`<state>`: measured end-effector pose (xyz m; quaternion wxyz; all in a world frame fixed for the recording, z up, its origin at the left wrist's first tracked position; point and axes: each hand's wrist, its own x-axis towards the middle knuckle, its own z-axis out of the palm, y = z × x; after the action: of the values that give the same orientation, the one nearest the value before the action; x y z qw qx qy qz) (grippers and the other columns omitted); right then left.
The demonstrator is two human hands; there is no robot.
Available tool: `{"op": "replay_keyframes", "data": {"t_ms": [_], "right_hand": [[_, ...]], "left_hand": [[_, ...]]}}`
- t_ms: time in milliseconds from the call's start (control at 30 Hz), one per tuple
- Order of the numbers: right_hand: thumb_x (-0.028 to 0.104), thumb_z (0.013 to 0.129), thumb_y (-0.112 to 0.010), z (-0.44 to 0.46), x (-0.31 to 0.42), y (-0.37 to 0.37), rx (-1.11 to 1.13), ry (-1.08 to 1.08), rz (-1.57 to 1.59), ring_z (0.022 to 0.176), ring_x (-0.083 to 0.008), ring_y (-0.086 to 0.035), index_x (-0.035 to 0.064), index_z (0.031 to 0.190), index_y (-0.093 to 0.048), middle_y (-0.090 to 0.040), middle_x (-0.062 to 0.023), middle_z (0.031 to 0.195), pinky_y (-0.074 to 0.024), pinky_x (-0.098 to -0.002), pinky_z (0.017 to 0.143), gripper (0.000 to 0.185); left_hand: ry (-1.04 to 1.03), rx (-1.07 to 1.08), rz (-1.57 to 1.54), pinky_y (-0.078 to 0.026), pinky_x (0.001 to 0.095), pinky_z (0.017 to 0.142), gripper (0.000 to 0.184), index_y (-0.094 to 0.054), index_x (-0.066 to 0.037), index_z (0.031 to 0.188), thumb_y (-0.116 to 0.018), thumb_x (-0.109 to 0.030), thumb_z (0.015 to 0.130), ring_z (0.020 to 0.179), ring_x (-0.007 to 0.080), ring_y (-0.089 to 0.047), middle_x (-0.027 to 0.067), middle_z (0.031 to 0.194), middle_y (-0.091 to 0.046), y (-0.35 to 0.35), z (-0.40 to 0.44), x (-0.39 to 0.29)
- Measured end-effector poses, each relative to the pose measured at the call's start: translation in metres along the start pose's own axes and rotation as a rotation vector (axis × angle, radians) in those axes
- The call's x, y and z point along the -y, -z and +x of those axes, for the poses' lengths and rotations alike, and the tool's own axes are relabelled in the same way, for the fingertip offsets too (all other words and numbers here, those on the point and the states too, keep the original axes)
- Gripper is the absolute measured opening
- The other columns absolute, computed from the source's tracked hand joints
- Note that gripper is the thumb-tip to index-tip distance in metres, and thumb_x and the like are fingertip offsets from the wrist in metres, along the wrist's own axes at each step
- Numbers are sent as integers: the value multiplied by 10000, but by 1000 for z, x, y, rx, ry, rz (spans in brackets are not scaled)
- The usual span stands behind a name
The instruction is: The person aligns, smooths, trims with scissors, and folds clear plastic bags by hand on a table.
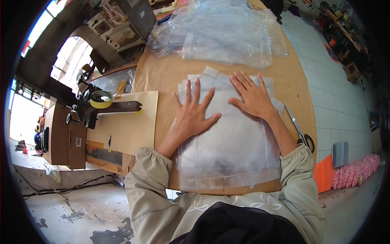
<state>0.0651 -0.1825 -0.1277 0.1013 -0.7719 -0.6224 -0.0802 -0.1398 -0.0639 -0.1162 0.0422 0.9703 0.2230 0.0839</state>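
Observation:
A stack of clear plastic sheets or bags [227, 142] lies on the brown-covered table [162, 77] right in front of me. My left hand [195, 112] rests flat on the stack's left part, fingers spread. Farther to the right, my right hand [254, 95] presses flat near the far edge, its fingers also stretched out. Neither hand grips anything. Some sheet corners stick out at angles beyond the right hand. Whether these are single sheets or bags, I cannot tell.
Scissors [300, 128] lie by the table's right edge. More clear plastic [227, 36] is heaped at the far end. On the left stands a machine with a dark arm [122, 106] carrying a yellow tape roll [101, 99]. Cardboard boxes [57, 136] sit beyond it.

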Motion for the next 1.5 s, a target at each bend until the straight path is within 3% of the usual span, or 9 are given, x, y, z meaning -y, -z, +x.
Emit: {"op": "replay_keyframes", "data": {"t_ms": [267, 367, 633, 800, 900, 1100, 1200, 1300, 1500], "right_hand": [[357, 758, -728, 38, -24, 21, -48, 125, 212, 960, -228, -570, 58, 1100, -620, -603, -105, 1076, -436, -358, 816, 467], [304, 767, -720, 71, -36, 65, 613, 59, 400, 711, -154, -578, 37, 942, -664, -636, -51, 810, -431, -270, 602, 325], [299, 831, -689, 100, -135, 117, 14, -210, 1200, 592, -14, -444, 96, 863, -651, -550, 77, 714, -343, -190, 507, 209], [271, 855, -678, 132, -164, 70, -520, -653, 1492, 577, -37, -455, 93, 925, -653, -551, 64, 710, -350, -221, 478, 193], [312, 836, -696, 151, -203, 18, -612, -815, 1359, 646, -115, -556, 72, 994, -641, -614, 13, 747, -425, -251, 563, 292], [415, 773, -695, 156, -113, 22, -823, -649, -478, 1164, -317, -517, 33, 1225, -490, -585, -195, 1152, -361, -578, 962, 626], [449, 754, -708, 156, -88, 17, -467, -26, -383, 1187, -334, -489, 14, 1373, -340, -490, -249, 1249, -362, -604, 932, 841], [384, 734, -739, 174, -58, 41, 424, -198, -364, 1192, -360, -477, 46, 1388, -336, -457, -249, 1293, -342, -612, 974, 839], [233, 659, -804, 161, -45, 14, 274, -282, -591, 1208, -357, -466, 67, 1359, -349, -446, -175, 1333, -296, -675, 974, 851]], "left_hand": [[-18, -157, -154, -150, 699, 999, 775, -305, -224, 1450, -519, -609, 812, 1401, 424, -96, 246, 1514, -122, -13, -1, 13], [102, -227, -605, -193, 568, 1075, 727, -253, -188, 1464, -454, -573, 880, 1392, 392, -190, 252, 1489, -211, -8, 6, 27], [576, -269, -2111, -405, 369, 1028, 662, -250, -61, 1417, -266, -542, 962, 1201, 290, -510, 246, 1313, -474, 7, 10, 97], [626, -308, -2054, -436, 370, 1006, 592, -275, -7, 1365, -290, -463, 987, 1200, 287, -504, 264, 1311, -452, -8, 17, 102], [615, -321, -2049, -435, 363, 1006, 548, -282, 9, 1353, -319, -405, 996, 1204, 284, -499, 261, 1303, -456, -11, 17, 99], [620, -329, -2010, -426, 343, 1015, 514, -302, 39, 1342, -364, -330, 990, 1209, 269, -495, 256, 1300, -465, -9, 18, 95], [617, -325, -1992, -420, 340, 1020, 501, -315, 51, 1337, -373, -301, 985, 1216, 261, -489, 250, 1311, -458, -6, 19, 93], [606, -312, -1982, -418, 334, 1019, 480, -330, 55, 1327, -381, -274, 982, 1220, 251, -485, 237, 1315, -458, -5, 19, 92], [588, -309, -1907, -423, 310, 1005, 417, -376, 59, 1290, -403, -214, 977, 1187, 235, -504, 207, 1267, -490, -8, 17, 90]]}}
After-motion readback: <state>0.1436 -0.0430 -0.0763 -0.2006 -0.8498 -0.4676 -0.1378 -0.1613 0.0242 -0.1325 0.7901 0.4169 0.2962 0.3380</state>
